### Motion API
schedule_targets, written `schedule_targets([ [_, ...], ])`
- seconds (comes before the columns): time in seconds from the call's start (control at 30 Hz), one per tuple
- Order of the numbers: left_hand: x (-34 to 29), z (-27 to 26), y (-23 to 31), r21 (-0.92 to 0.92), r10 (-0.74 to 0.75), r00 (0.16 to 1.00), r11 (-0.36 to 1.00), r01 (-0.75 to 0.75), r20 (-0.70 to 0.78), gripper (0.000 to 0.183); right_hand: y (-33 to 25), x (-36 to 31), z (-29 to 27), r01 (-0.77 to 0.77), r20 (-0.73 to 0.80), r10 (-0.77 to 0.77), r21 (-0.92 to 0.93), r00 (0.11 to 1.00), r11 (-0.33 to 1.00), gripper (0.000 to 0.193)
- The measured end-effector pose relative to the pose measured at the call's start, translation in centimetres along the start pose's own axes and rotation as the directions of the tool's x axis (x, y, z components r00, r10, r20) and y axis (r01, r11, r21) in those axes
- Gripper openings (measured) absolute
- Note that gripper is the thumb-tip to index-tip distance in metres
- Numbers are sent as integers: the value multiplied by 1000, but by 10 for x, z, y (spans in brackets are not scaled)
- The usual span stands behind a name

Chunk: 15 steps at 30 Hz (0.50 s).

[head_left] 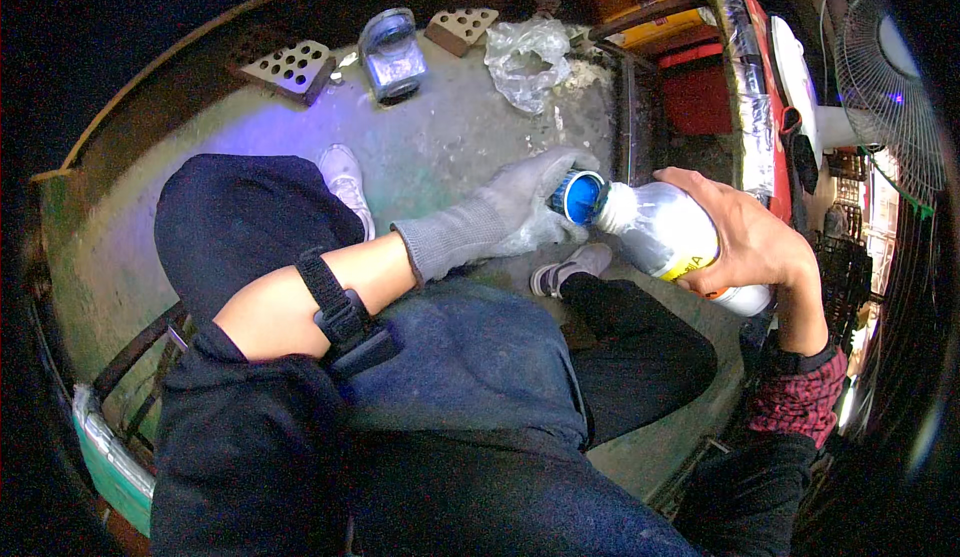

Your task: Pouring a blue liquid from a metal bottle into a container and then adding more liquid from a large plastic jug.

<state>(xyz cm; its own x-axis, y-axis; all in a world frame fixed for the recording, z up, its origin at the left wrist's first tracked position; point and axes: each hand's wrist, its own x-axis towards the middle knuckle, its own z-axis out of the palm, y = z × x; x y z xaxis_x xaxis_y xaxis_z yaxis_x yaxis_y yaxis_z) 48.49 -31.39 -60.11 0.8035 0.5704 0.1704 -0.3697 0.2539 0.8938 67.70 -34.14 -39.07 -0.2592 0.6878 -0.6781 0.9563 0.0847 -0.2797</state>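
My left hand (530, 195), in a grey knit glove, is closed around a small round blue cap (582, 200) with a pale rim. Its open side faces right, toward the bottle. Bare and wrapped round the body of a white bottle (655, 219) with a yellow label, my right hand (748, 239) holds it tipped nearly onto its side. The bottle's mouth points left, right beside the cap's rim; whether they touch, I cannot tell. Something pale and shiny shows under the gloved fingers, too unclear to name. What is inside the cap is hard to make out.
On the floor ahead stand two bricks with holes (290, 67) (462, 29), a blue-lit grey object (393, 57) and a crumpled clear plastic bag (525, 65). To the right are a tape-wrapped frame (742, 77), a red container (695, 92) and a fan (885, 82).
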Motion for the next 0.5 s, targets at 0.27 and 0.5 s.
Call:
schedule_targets([
  [0.27, 0, -1, 3, 216, 18, 999, 976, -24, 28, 61, -8, 0, -7, 4, -4, -4, -43, 1000, 999, 92],
  [0.5, -4, 0, -3, 210, 102, 990, 974, -79, -100, 63, -15, 0, -11, 43, -17, -46, -130, 999, 991, 85],
])
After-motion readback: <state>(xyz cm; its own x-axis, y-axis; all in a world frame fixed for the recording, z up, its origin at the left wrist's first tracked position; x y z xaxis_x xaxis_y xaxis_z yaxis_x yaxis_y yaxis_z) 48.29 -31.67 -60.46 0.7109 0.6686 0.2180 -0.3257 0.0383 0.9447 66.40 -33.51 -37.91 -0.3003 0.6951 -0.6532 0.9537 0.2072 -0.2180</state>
